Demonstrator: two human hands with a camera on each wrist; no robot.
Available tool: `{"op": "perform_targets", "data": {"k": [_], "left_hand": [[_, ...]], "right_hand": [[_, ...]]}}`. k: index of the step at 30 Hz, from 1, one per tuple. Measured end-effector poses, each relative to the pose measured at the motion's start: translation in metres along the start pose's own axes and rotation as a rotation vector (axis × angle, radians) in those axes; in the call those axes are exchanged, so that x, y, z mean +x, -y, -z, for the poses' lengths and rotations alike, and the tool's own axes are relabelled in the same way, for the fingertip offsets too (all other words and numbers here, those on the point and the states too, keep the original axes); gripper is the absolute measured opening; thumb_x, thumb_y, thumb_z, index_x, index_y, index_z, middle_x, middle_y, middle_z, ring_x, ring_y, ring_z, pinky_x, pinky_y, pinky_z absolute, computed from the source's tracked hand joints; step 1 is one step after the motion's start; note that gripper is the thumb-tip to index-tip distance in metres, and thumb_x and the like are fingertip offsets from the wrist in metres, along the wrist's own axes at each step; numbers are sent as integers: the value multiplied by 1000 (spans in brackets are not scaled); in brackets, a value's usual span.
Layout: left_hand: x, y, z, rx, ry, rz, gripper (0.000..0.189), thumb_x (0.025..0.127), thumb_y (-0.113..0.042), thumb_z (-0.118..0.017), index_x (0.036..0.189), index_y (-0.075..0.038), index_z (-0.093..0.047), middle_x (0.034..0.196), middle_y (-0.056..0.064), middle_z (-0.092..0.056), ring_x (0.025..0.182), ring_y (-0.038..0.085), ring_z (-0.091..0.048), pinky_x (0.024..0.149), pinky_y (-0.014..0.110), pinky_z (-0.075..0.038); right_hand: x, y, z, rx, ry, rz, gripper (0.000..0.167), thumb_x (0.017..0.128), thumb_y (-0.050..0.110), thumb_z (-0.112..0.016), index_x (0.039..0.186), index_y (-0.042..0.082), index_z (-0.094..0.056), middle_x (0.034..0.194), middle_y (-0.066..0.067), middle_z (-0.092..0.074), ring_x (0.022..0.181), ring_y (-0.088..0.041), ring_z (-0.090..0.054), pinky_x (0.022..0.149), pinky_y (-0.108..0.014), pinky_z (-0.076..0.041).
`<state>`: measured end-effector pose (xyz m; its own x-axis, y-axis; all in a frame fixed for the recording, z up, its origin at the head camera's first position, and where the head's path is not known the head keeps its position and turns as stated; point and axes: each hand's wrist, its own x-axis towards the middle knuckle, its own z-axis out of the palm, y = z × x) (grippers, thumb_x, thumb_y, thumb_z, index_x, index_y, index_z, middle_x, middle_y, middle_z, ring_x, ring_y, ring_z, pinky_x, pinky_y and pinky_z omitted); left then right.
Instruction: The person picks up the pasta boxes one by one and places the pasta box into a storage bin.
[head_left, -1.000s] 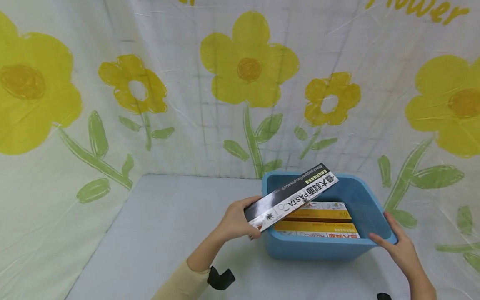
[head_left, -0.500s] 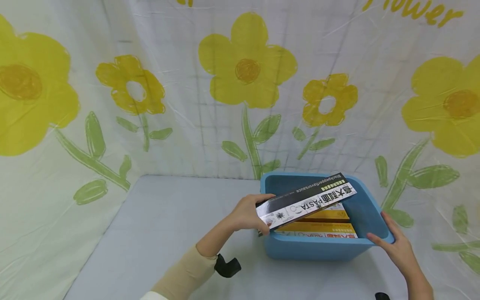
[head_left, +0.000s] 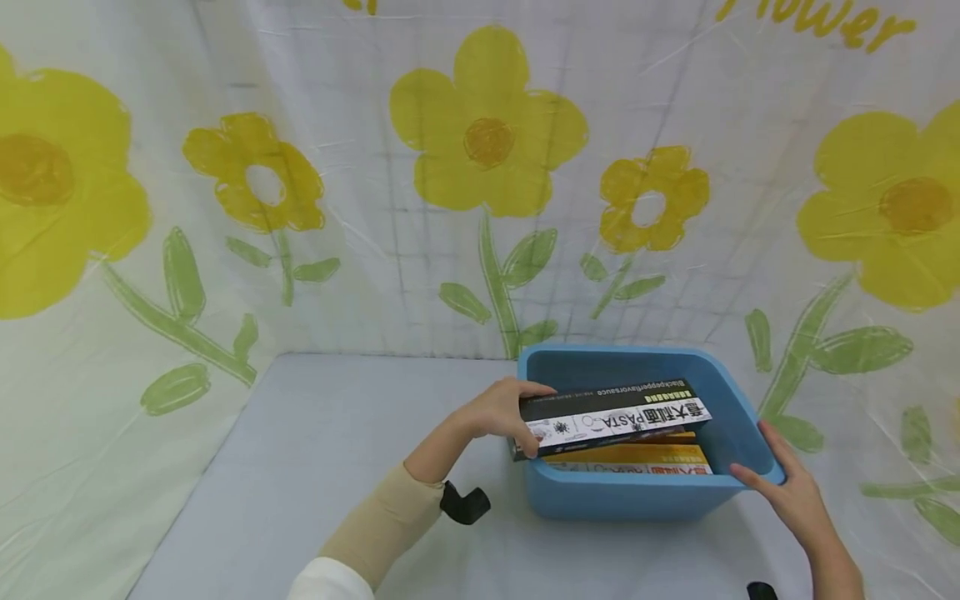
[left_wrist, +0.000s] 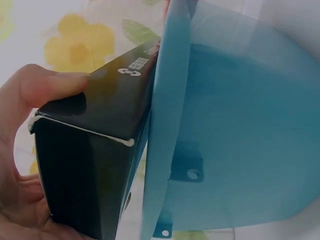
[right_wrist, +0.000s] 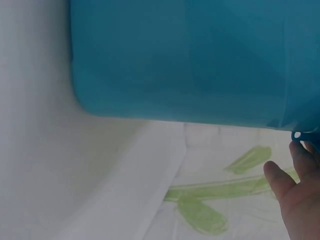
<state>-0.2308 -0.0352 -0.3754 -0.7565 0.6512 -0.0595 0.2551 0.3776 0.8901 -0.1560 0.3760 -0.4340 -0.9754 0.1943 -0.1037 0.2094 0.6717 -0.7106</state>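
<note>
My left hand grips the left end of a black and white pasta box. The box lies slanted across the left rim of a blue plastic bin, its far end inside. In the left wrist view, the thumb presses the dark face of the box, beside the bin's rim. Beneath it, a yellow pasta box lies in the bin, with another yellow one mostly covered. My right hand holds the bin's near right corner by the rim, thumb on the near side.
The bin stands on a pale table near its back edge. Behind it hangs a white curtain printed with yellow flowers. A black wrist mount sticks out from the left forearm.
The held pasta box has moved right and down into the bin, turning from a steep slant to nearly level. My right hand keeps its place on the bin's corner.
</note>
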Motion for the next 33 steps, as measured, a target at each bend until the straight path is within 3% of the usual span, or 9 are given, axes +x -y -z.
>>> {"op": "perform_targets", "data": {"k": [8, 11, 15, 17, 27, 33], "left_hand": [[13, -9, 5, 78, 61, 39, 81, 61, 0, -79, 137, -7, -55, 117, 5, -64, 83, 14, -54, 65, 28, -49], [18, -14, 3, 80, 97, 53, 80, 62, 2, -78, 138, -5, -54, 103, 11, -69, 73, 14, -54, 61, 28, -49], [24, -17, -2, 75, 129, 79, 80, 63, 4, -77, 138, -5, -53, 70, 11, -70, 54, 16, -55, 54, 29, -48], [26, -19, -4, 83, 134, 91, 79, 63, 4, -77, 139, -5, -53, 61, 8, -67, 52, 16, -57, 52, 28, -47], [38, -29, -17, 233, 106, 137, 78, 65, -3, -81, 138, -9, -55, 57, -1, -66, 47, 11, -54, 46, 25, -36], [44, -28, -27, 220, 102, 159, 76, 65, -3, -83, 136, -10, -57, 56, 0, -65, 43, 11, -48, 44, 23, -31]], "right_hand": [[-1, 1, 3, 3, 2, 25, 96, 92, 40, -63, 155, 14, 7, 157, -28, 8, 134, -63, -6, 94, -78, -20], [-2, 0, 3, -4, 1, 29, 96, 93, 40, -62, 155, 14, 7, 156, -29, 8, 134, -64, -6, 94, -78, -20], [-2, -1, 2, -7, -1, 39, 96, 93, 39, -63, 155, 14, 6, 156, -30, 7, 133, -64, -6, 94, -78, -20], [-2, -1, 2, -9, -4, 43, 96, 92, 39, -63, 155, 14, 6, 156, -30, 6, 133, -64, -7, 94, -78, -20], [-2, -2, 3, -8, -10, 43, 96, 92, 38, -63, 155, 14, 6, 156, -30, 5, 132, -65, -9, 94, -78, -20], [-3, -3, 1, 3, -18, 61, 96, 92, 37, -64, 155, 12, 4, 156, -31, 4, 132, -65, -10, 94, -78, -20]]}}
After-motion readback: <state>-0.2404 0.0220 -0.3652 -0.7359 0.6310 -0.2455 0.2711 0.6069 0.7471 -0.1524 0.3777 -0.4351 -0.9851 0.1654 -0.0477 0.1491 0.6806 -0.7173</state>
